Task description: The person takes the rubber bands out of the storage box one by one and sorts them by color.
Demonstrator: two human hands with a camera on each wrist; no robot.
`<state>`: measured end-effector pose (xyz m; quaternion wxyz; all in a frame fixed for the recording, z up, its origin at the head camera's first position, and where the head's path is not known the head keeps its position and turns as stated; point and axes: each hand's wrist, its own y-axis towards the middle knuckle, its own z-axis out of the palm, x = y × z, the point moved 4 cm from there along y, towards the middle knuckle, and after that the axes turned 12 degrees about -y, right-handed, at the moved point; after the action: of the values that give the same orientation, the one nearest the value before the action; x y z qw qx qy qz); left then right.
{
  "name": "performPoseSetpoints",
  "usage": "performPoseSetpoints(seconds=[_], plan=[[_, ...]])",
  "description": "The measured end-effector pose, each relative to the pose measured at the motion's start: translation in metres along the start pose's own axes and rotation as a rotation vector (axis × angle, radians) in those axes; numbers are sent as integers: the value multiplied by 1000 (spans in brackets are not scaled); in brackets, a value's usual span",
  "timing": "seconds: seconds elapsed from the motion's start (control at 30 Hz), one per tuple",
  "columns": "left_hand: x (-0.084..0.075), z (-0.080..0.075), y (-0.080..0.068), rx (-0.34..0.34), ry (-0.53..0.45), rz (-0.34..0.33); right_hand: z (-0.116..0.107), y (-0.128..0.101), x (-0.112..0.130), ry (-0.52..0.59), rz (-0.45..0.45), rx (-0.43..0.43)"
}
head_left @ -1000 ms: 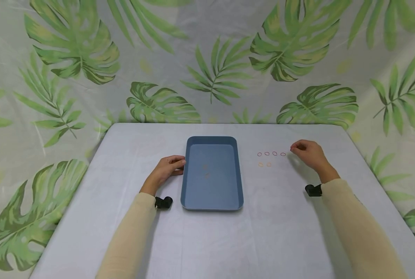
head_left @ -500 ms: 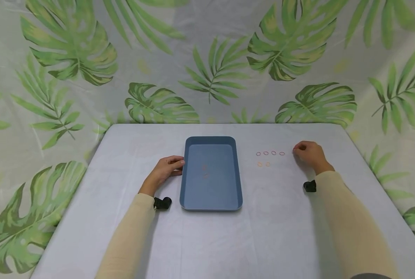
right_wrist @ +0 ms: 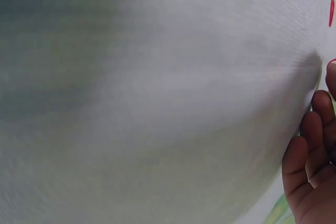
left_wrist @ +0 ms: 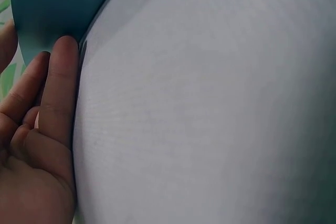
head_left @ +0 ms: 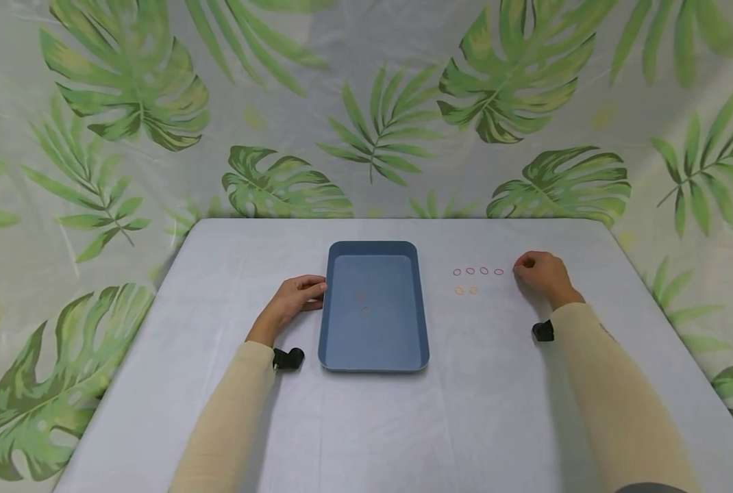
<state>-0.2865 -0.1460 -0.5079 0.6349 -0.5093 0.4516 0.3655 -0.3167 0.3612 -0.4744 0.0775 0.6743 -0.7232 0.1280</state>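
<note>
At the left side of a blue tray (head_left: 374, 349), my left hand (head_left: 289, 301) rests with fairly straight fingers. In the left wrist view its fingertips (left_wrist: 64, 51) touch the tray's outer wall (left_wrist: 58, 9). My right hand (head_left: 545, 274) pinches a small red rubber band (right_wrist: 331, 61) between thumb and fingertips, low over the table at the right end of a row. That row holds several red rubber bands (head_left: 484, 271). Below it lie two orange rubber bands (head_left: 460, 290). Inside the tray are two more faint orange bands (head_left: 365, 311).
A white cloth covers the table (head_left: 379, 431). Behind it hangs a leaf-patterned curtain (head_left: 379, 137). Black wrist cameras (head_left: 289, 359) sit at both sleeves.
My right hand moves slightly right, then back a little left toward the row's end, its wrist shifting left. The left hand and tray stay put.
</note>
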Motion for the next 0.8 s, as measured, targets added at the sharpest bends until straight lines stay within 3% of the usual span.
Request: performPoseSetpoints(seconds=[0.47,0.8], plan=[[1,0,1,-14,-23,-12,3,0,0,-18,20,-31],[-1,1,-2,-19,-27,-29,3,2,-1,-17,21,-6]])
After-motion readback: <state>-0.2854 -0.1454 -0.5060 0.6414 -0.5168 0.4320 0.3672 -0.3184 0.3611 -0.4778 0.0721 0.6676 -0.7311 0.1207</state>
